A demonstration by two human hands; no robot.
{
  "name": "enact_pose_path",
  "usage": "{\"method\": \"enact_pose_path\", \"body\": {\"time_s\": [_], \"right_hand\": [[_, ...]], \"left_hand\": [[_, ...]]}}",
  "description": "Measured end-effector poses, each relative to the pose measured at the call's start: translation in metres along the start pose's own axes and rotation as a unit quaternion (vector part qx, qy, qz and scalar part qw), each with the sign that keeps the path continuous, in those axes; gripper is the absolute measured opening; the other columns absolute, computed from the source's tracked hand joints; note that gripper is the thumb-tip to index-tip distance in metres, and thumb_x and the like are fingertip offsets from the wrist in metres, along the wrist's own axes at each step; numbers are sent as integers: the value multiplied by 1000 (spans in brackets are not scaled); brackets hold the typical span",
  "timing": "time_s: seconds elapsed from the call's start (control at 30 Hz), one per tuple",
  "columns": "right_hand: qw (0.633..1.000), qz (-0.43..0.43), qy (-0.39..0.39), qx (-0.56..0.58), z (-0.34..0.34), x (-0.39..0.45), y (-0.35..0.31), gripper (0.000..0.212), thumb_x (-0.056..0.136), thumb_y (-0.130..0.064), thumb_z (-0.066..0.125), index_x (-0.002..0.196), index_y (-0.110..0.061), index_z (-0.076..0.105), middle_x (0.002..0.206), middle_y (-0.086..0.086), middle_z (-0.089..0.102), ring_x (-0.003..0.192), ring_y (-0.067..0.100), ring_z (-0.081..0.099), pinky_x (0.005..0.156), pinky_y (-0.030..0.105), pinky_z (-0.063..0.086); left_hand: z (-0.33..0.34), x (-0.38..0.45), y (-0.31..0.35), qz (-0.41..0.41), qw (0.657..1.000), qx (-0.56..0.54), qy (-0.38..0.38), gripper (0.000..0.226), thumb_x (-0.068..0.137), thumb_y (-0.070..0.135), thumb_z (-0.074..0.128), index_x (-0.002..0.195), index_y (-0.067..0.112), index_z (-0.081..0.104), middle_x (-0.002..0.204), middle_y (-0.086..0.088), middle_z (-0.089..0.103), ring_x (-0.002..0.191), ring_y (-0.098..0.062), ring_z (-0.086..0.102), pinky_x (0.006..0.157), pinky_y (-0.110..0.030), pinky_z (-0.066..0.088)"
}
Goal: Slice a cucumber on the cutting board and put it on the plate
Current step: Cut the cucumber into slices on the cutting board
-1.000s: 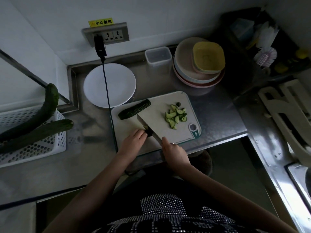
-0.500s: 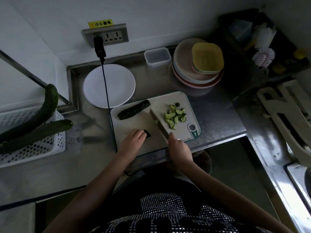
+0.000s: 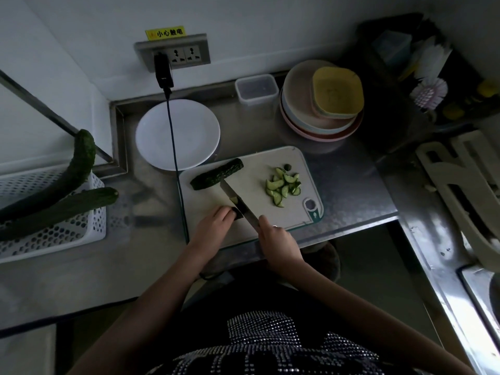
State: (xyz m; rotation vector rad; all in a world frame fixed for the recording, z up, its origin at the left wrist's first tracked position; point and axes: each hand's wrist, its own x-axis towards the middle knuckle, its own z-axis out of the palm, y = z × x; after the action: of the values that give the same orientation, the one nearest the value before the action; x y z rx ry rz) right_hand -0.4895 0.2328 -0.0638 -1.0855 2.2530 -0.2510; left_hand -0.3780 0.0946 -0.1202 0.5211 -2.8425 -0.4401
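Cucumber stub (image 3: pixel 238 213) under left grip (image 3: pixel 213 228), knife (image 3: pixel 239 201) in right grip (image 3: pixel 278 240); 1 half (image 3: pixel 216 174) on board (image 3: pixel 254 182).

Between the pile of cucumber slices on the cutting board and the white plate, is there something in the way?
Yes. The knife and the uncut cucumber piece lie between the cucumber slices and the white plate. A black cable also crosses over the plate.
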Motion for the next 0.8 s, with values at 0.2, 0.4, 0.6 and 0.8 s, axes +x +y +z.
{"method": "enact_pose_path", "body": {"time_s": [0.2, 0.4, 0.6, 0.8], "right_hand": [[1000, 13, -8, 9, 0, 0, -2, 14, 102, -22, 33, 107, -10, 37, 93, 22, 64, 85, 43, 62, 63, 44, 42], [999, 22, -33, -11, 9, 3, 5, 7, 99, -11, 37, 106, -12, 35, 96, 22, 64, 90, 42, 62, 68, 45, 47], [998, 13, -15, -57, 8, 6, 10, 13, 97, -8, 37, 110, -13, 36, 97, 16, 66, 88, 38, 65, 64, 40, 44], [998, 59, 36, 7, 4, 5, 24, 7, 100, -20, 37, 104, -14, 35, 91, 21, 65, 84, 41, 64, 62, 41, 46]], "left_hand": [[1, 1, -2, 2, 1000, 0, -11, 46, 48, -12, 80, 90, 1, 66, 93, -13, 64, 92, -22, 50, 54, -34, 56], [0, 1, -1, -2, 1000, 7, -23, 45, 48, -9, 82, 89, 4, 68, 93, -11, 65, 89, -22, 60, 51, -28, 55], [-2, 1, -1, 6, 999, 11, -33, 44, 50, -10, 81, 90, 3, 68, 93, -13, 65, 87, -25, 63, 52, -28, 55], [0, 0, -3, 6, 999, 19, -44, 44, 51, -11, 81, 91, 3, 67, 93, -12, 64, 86, -27, 65, 56, -31, 56]]}}
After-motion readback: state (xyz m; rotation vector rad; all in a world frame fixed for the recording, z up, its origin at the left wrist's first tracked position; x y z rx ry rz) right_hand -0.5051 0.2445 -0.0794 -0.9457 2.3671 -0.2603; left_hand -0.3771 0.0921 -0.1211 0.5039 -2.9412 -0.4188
